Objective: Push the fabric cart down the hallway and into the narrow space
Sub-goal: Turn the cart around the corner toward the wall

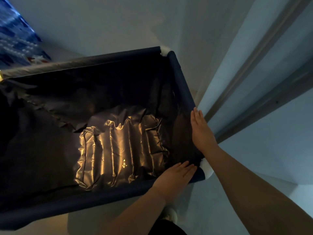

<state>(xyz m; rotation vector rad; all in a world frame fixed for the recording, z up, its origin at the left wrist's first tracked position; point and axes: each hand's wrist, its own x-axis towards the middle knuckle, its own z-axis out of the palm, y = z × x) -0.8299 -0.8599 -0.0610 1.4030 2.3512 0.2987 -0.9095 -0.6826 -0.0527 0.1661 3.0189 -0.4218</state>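
The dark navy fabric cart point(181, 78) fills the left and middle of the head view, seen from above, with white pipe joints at its right-hand corners. Its shiny crumpled liner point(122, 150) lies at the bottom, lit in a warm patch. My left hand point(174, 178) lies flat on the near rim close to the near right corner, fingers together. My right hand point(201, 131) presses flat against the right-hand rim, fingers straight and pointing away from me. Neither hand curls around the rail.
A pale wall and a grey door frame point(250, 68) run close along the cart's right side. A blue patterned object point(18, 39) stands at the far left. A white shoe point(170, 216) shows on the pale floor point(101, 22) below the cart.
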